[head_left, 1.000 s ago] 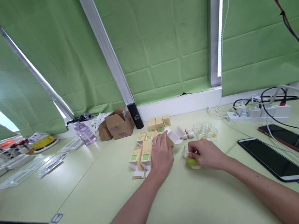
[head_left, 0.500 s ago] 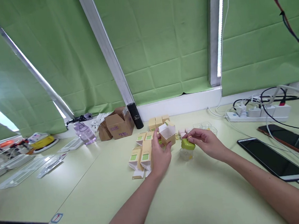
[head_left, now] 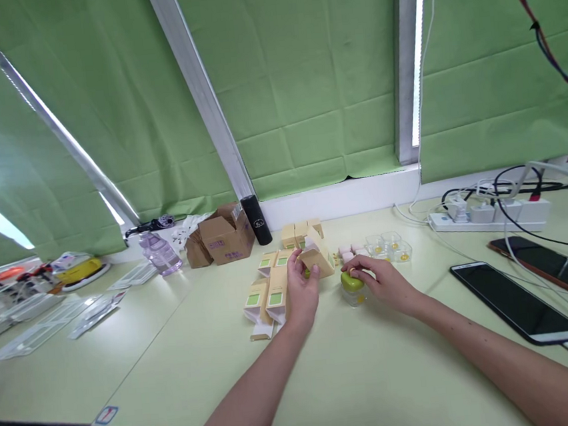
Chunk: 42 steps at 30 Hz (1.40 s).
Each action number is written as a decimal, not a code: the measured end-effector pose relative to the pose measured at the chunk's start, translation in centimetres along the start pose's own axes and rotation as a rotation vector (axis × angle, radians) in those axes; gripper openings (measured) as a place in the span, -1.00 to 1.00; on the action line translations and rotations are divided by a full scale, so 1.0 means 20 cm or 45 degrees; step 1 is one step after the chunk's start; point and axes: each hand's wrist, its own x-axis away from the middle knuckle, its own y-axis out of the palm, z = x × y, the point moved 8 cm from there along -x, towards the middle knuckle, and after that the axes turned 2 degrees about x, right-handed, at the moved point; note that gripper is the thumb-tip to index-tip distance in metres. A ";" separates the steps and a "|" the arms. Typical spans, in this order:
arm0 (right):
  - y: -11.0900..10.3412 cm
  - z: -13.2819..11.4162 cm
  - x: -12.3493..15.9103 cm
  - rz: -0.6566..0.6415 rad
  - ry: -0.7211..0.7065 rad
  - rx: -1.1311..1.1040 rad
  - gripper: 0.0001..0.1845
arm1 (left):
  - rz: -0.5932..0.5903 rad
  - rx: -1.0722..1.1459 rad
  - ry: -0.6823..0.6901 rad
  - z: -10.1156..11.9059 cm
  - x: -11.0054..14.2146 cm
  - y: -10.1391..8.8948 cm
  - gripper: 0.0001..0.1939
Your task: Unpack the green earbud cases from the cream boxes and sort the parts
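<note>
My left hand (head_left: 303,290) is wrapped round a small cream cardboard box (head_left: 323,261), which is tilted with flaps standing out. Just right of it, my right hand (head_left: 385,282) pinches the top of a rounded green lid-like piece (head_left: 351,281). That piece sits at the mouth of a small clear cup (head_left: 356,298) on the table; whether it is seated tightly I cannot tell. Several cream boxes with green squares (head_left: 276,282) lie left of my left hand, some with flaps out. Beyond my right hand are several clear cups with yellow bits (head_left: 392,245) and small pink pieces (head_left: 347,254).
More cream boxes (head_left: 290,234) stand at the back. A brown carton (head_left: 226,237), a black cylinder (head_left: 256,220) and a purple-tinted bottle (head_left: 161,253) are behind to the left. Phones (head_left: 518,301), cables and a power strip (head_left: 495,219) occupy the right side.
My right hand has lowered the green piece onto the clear cup. My left hand has tipped the box to the right, so its open top faces a different way.
</note>
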 end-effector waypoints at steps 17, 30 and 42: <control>0.04 0.04 0.01 -0.095 0.005 0.079 -0.78 | -0.057 0.450 -0.265 -0.09 0.01 0.03 -0.36; 0.03 0.07 0.02 -0.086 0.100 0.107 -0.75 | -0.086 0.542 -0.326 -0.10 0.02 0.06 -0.46; 0.01 0.06 0.02 -0.036 0.118 0.063 -0.73 | -0.154 0.472 -0.347 -0.10 0.03 0.08 -0.46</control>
